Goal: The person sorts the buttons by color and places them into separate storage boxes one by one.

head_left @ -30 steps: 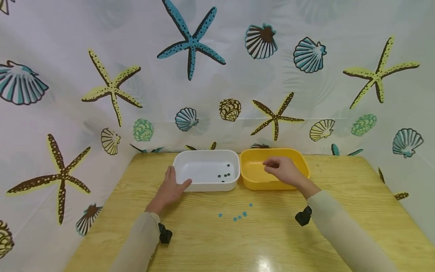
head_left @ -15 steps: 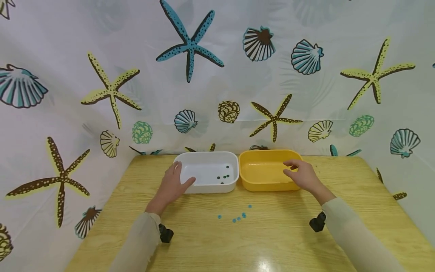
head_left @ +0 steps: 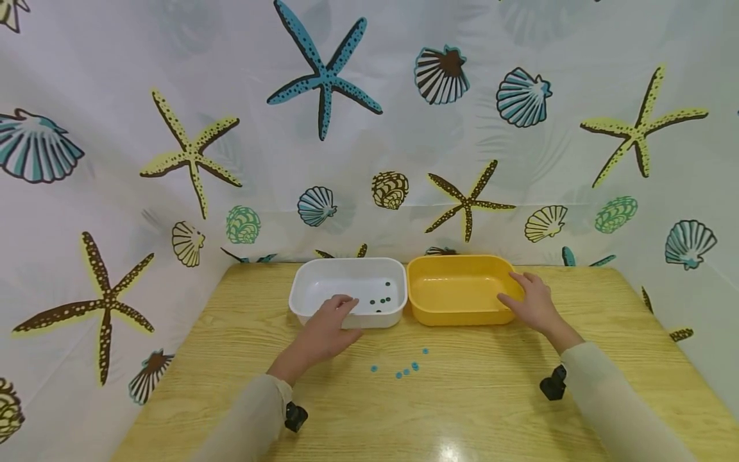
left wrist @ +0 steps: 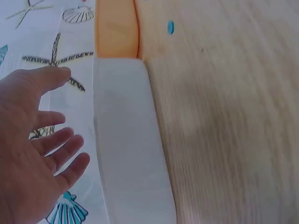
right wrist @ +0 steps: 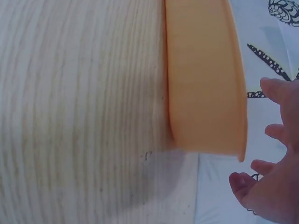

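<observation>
A white rectangular bin stands against a yellow bin at the back of the table. My left hand is over the white bin's front edge, fingers loosely spread and holding nothing. At the yellow bin's right end is my right hand, its fingers relaxed around that corner; whether it touches the rim I cannot tell. Several small dark discs lie on the right side inside the white bin. Several small blue button-like discs are scattered on the table in front of the bins.
The wooden table runs back to a white curtain printed with starfish and shells, which also hangs along both sides. A black wrist camera hangs under the left sleeve, another under the right.
My left hand has moved right from the white bin's left end to its front edge. My right hand has drawn back rightward from over the yellow bin to its right end, fingers spreading.
</observation>
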The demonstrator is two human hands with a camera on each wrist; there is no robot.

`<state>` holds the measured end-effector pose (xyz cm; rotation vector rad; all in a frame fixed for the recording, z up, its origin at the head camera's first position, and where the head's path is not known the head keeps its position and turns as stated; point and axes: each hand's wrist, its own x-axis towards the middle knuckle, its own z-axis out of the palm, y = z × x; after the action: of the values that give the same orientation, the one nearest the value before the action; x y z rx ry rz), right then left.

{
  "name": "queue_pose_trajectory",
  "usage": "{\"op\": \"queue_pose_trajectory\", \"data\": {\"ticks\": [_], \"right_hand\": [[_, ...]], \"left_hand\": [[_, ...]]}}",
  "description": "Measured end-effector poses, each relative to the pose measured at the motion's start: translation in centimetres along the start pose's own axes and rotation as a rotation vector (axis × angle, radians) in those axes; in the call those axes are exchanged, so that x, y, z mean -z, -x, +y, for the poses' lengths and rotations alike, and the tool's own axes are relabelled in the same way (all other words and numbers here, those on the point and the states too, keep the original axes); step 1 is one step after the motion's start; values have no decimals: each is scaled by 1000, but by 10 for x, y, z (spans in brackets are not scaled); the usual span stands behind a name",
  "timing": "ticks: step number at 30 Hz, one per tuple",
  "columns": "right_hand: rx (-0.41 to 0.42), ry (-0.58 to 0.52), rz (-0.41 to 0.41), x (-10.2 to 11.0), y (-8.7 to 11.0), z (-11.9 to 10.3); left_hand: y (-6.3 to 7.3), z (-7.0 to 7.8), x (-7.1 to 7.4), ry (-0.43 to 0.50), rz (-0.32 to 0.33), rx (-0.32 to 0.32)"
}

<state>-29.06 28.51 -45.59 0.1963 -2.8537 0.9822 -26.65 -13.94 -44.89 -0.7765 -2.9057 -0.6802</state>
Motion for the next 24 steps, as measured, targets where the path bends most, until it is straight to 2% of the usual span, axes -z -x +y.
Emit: {"op": "queue_pose_trajectory", "data": {"ticks": [4,9,14,17,21,24], "right_hand": [[-36,-22,-58,-3,1,9],[-36,-60,-105,-6,1,18],[-30,-92,-128,-9,0,23],[-46,-106,-143,-11,0,27],[-76,-110,-176,-14,0,29],[-94,-125,-190,-15,1,29]], "left_hand": [[4,10,-8,1,-74,-73],[5,16,-21,-2,-195,-127],[4,16,-32,-6,-292,-131],[3,14,-38,-7,-329,-135],[1,10,-44,3,-342,-182],[0,7,-47,12,-351,-189]]}}
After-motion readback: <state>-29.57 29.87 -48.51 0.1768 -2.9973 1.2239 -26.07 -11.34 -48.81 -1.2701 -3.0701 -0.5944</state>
